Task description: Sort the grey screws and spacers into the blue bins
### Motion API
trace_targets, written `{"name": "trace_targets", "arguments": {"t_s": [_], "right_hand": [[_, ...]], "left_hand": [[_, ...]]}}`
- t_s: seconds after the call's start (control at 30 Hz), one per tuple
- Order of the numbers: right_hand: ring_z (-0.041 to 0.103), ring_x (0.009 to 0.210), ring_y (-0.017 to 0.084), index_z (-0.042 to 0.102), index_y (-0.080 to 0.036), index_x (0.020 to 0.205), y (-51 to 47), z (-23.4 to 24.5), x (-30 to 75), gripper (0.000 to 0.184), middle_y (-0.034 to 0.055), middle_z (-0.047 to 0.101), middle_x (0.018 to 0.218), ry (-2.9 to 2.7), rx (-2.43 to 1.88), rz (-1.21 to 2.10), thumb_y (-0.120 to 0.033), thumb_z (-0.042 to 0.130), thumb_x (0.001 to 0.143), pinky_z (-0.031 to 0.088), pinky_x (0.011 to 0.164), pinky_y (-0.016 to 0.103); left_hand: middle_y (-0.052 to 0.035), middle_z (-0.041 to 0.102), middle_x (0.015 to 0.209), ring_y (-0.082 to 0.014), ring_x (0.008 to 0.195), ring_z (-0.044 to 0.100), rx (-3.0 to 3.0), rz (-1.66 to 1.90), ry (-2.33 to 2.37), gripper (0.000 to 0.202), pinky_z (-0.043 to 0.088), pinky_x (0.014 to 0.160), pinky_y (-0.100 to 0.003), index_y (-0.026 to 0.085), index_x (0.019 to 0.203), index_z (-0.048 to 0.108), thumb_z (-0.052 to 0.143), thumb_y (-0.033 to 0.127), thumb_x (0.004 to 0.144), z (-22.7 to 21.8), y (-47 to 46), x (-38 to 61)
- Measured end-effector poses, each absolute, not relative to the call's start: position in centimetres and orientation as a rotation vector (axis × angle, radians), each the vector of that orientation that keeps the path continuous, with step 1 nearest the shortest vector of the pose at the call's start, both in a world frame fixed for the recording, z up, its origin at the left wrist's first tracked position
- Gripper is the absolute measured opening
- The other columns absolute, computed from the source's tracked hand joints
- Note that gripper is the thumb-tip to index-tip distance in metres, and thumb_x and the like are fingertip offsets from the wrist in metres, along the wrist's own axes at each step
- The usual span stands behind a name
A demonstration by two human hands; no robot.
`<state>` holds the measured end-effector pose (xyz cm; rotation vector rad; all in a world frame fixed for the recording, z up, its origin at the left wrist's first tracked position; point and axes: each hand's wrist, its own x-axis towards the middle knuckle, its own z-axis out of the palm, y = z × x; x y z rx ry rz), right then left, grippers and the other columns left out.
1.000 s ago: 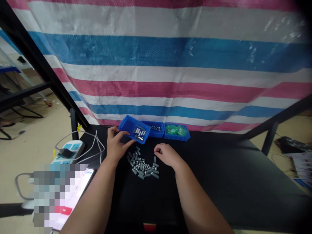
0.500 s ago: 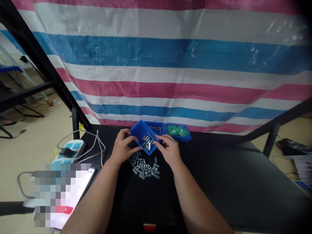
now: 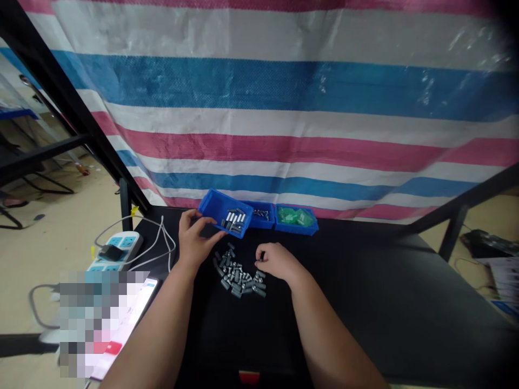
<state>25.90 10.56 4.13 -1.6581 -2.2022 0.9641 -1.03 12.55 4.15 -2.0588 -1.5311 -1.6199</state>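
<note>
My left hand (image 3: 195, 237) is closed on the near left edge of a blue plastic bin (image 3: 217, 204), which is tilted. Several shiny metal cylinders (image 3: 234, 219) lie at the bin's lower right end. On the black table in front of me spreads a pile of small grey cylinders and silver screws (image 3: 239, 278). My right hand (image 3: 278, 260) is at the pile's right side, thumb and fingers curled together; whatever is between the fingertips is hidden.
Behind the held bin stands a blue bin of screws (image 3: 265, 220). Right of it is another blue bin (image 3: 304, 230) with green plastic bags (image 3: 294, 216). At left are a power strip (image 3: 128, 243), white cables (image 3: 164, 237) and a lit tablet-like screen (image 3: 140, 302). A striped sheet (image 3: 259, 124) hangs behind.
The bin has moved left and up with my left hand. My right hand has left the bin's edge and come down to the right side of the pile.
</note>
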Motion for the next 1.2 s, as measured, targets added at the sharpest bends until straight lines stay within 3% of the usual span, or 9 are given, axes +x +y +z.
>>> {"name": "trace_targets", "arguments": {"t_s": [0.1,0.2,0.33,0.5,0.6,0.77,0.93,1.1,1.2], "right_hand": [[0.058,0.058,0.013,0.064,-0.022,0.073,10.8,4.0,25.9,0.008,-0.0037,0.064,0.063,-2.129,-1.583,0.880,-0.015,0.067,0.071,0.038,0.058,0.024],[0.055,0.055,0.013,0.062,-0.022,0.085,11.0,4.1,26.1,0.005,-0.0055,0.057,0.059,-1.783,-1.427,0.657,-0.021,0.064,0.080,0.042,0.059,0.024],[0.061,0.065,0.016,0.059,-0.022,0.098,10.7,4.8,25.7,0.010,-0.0010,0.062,0.074,-1.397,-1.167,0.323,-0.027,0.062,0.090,0.049,0.066,0.027],[0.063,0.089,0.021,0.070,-0.025,0.106,10.2,5.9,24.8,0.015,0.0044,0.069,0.093,-1.806,-1.031,0.204,-0.026,0.065,0.092,0.049,0.085,0.036],[0.060,0.086,0.021,0.072,-0.024,0.104,10.3,6.2,25.1,0.015,0.0040,0.064,0.087,-1.782,-1.084,0.165,-0.025,0.062,0.093,0.048,0.084,0.036],[0.052,0.062,0.013,0.068,-0.022,0.089,10.4,5.9,26.3,0.007,-0.0026,0.056,0.067,-1.955,-1.247,0.524,-0.023,0.062,0.088,0.041,0.062,0.026],[0.059,0.069,0.013,0.075,-0.023,0.093,10.3,4.9,27.2,0.024,-0.0009,0.069,0.084,-2.348,-1.400,1.074,-0.032,0.081,0.072,0.040,0.060,0.024],[0.063,0.079,0.015,0.079,-0.023,0.084,10.4,4.2,27.1,0.013,0.0021,0.071,0.090,-2.357,-1.441,1.054,-0.019,0.076,0.073,0.044,0.068,0.024],[0.064,0.076,0.015,0.078,-0.022,0.082,10.6,4.1,27.0,0.006,0.0023,0.071,0.087,-2.284,-1.484,1.011,-0.020,0.074,0.078,0.045,0.066,0.025]], "left_hand": [[-0.0055,0.049,0.111,-0.0250,0.110,0.056,-2.089,-1.600,-1.499,0.036,0.051,0.098,-0.043,0.024,0.093,0.074,0.086,0.049,0.071,4.2,12.6,-1.0],[-0.0060,0.052,0.110,-0.0252,0.107,0.056,-2.149,-1.552,-1.434,0.036,0.050,0.096,-0.044,0.024,0.093,0.073,0.086,0.050,0.071,4.3,12.5,-0.9],[-0.0065,0.057,0.109,-0.0250,0.104,0.056,-2.319,-1.462,-1.318,0.035,0.049,0.094,-0.044,0.025,0.094,0.073,0.085,0.050,0.072,4.6,12.2,-0.6],[-0.0067,0.058,0.108,-0.0240,0.101,0.057,-2.464,-1.426,-1.220,0.036,0.048,0.091,-0.041,0.024,0.095,0.072,0.084,0.051,0.073,4.8,11.9,0.0],[-0.0063,0.059,0.107,-0.0242,0.100,0.056,-2.381,-1.434,-1.266,0.037,0.047,0.091,-0.042,0.024,0.094,0.072,0.085,0.051,0.072,4.7,12.1,-0.2],[-0.0056,0.058,0.105,-0.0254,0.101,0.057,-2.130,-1.489,-1.447,0.036,0.045,0.094,-0.044,0.025,0.092,0.073,0.085,0.052,0.072,4.5,12.6,-1.0],[-0.0053,0.056,0.104,-0.0261,0.104,0.057,-1.942,-1.575,-1.619,0.038,0.045,0.097,-0.045,0.024,0.091,0.074,0.085,0.053,0.070,4.4,12.7,-1.4],[-0.0054,0.056,0.104,-0.0260,0.104,0.057,-1.915,-1.591,-1.665,0.039,0.045,0.098,-0.045,0.024,0.092,0.075,0.085,0.054,0.070,4.3,12.7,-1.4],[-0.0055,0.056,0.104,-0.0262,0.104,0.057,-1.931,-1.589,-1.650,0.039,0.045,0.098,-0.045,0.024,0.091,0.075,0.085,0.055,0.069,4.2,12.8,-1.4]]}}
